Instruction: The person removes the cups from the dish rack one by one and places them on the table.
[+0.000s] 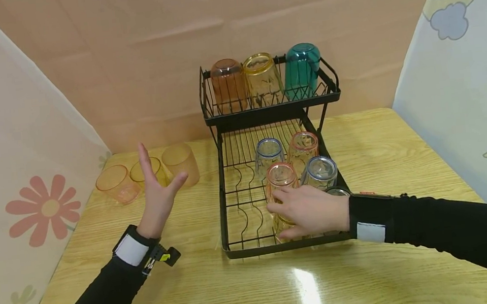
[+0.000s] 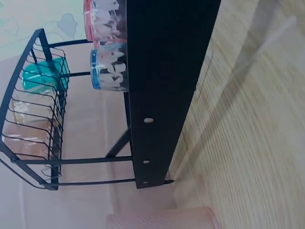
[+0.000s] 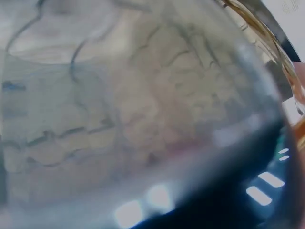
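Note:
My right hand is around a yellow glass at the front of the black rack's lower tier, with thumb and fingers on either side of it. Behind that glass stands an upside-down red-rimmed glass. In the right wrist view a blurred clear glass fills most of the picture, and an amber glass edge shows at the right. My left hand is raised, thumb and fingers spread, holding nothing. It is nearest a yellow cup, beside an orange-rimmed cup and a frosted orange cup.
The two-tier black rack stands mid-table. Its upper tier bears a brown glass, a yellow-rimmed glass and a teal glass. Blue-rimmed glasses and another red-rimmed glass stand below. Patterned sheets border the table.

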A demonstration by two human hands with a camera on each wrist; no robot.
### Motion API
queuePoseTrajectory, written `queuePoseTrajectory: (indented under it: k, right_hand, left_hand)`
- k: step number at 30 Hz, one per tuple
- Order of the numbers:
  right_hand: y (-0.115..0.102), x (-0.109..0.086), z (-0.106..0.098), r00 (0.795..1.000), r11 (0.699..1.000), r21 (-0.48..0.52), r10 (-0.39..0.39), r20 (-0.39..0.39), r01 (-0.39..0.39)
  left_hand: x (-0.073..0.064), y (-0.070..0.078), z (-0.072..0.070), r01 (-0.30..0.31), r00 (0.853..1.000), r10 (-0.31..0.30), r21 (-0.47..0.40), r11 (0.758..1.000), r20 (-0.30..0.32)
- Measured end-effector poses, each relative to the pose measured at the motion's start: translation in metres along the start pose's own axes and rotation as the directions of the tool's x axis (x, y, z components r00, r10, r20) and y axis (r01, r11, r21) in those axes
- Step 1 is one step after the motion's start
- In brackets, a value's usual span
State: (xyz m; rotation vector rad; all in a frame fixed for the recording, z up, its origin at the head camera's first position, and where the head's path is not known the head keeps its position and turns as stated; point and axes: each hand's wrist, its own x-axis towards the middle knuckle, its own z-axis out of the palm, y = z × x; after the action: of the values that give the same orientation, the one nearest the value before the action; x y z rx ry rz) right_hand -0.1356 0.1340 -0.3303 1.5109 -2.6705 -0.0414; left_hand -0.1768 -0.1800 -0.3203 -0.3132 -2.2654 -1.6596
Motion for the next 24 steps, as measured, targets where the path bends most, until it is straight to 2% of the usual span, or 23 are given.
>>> queuePoseTrajectory:
  k: [5, 12, 16, 21, 24]
  right_hand:
    - [0.0, 0.001, -0.001, 1.0, 1.0, -0.011, 0.0, -0.017, 0.0]
    - [0.0, -0.001, -0.012, 0.999, 0.999, 0.004, 0.033, -0.022, -0.033]
    - [0.0, -0.004, -0.023, 0.996, 0.999, 0.029, 0.047, -0.078, -0.045]
    - [0.0, -0.004, -0.036, 0.987, 0.997, 0.068, 0.046, -0.156, -0.036]
    - [0.0, -0.003, -0.043, 0.98, 0.996, 0.087, 0.05, -0.195, -0.034]
  left_hand:
    - [-0.005, -0.005, 0.003, -0.035, 0.999, 0.033, 0.035, 0.999, 0.037]
    - [-0.016, 0.003, 0.011, -0.042, 0.992, 0.036, 0.045, 0.998, 0.122]
    - [-0.021, 0.008, 0.016, -0.048, 0.987, 0.044, 0.022, 0.999, 0.153]
    - [-0.024, 0.014, 0.022, -0.018, 0.983, 0.017, 0.003, 1.0, 0.183]
    - [-0.025, 0.016, 0.027, -0.022, 0.979, 0.023, -0.005, 1.0, 0.202]
